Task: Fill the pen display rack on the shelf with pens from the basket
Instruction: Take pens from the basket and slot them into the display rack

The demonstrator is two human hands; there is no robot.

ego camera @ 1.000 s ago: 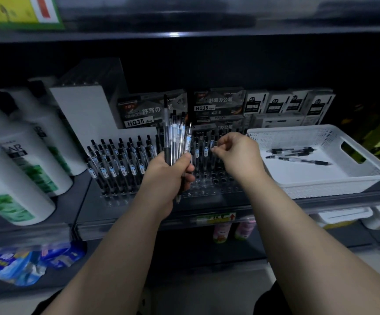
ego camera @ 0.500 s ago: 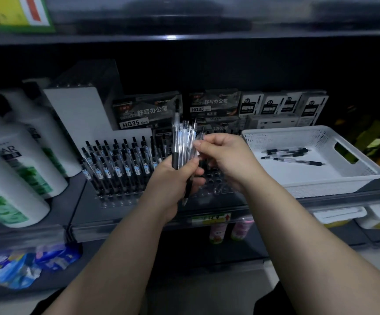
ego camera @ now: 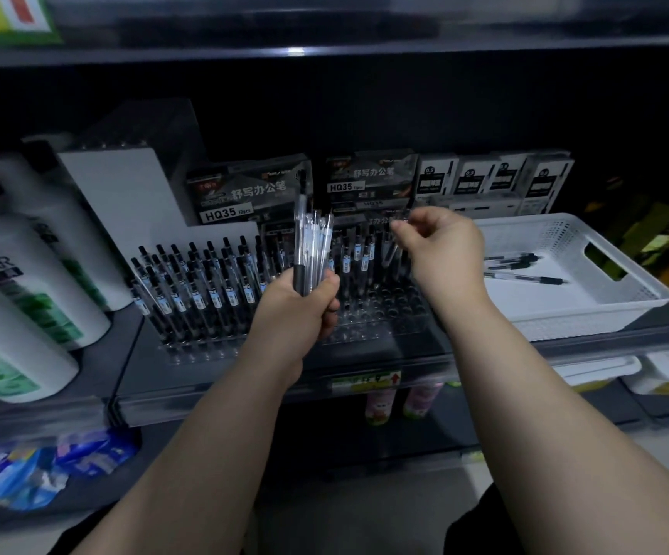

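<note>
Right hand pulled away from bundle, now pinching single pen over rack empty holes; left hand keeps gripping bundle.

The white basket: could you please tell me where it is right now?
In the head view, the white basket sits on the shelf at the right, beside the pen display rack and in front of a row of small boxes.
</note>
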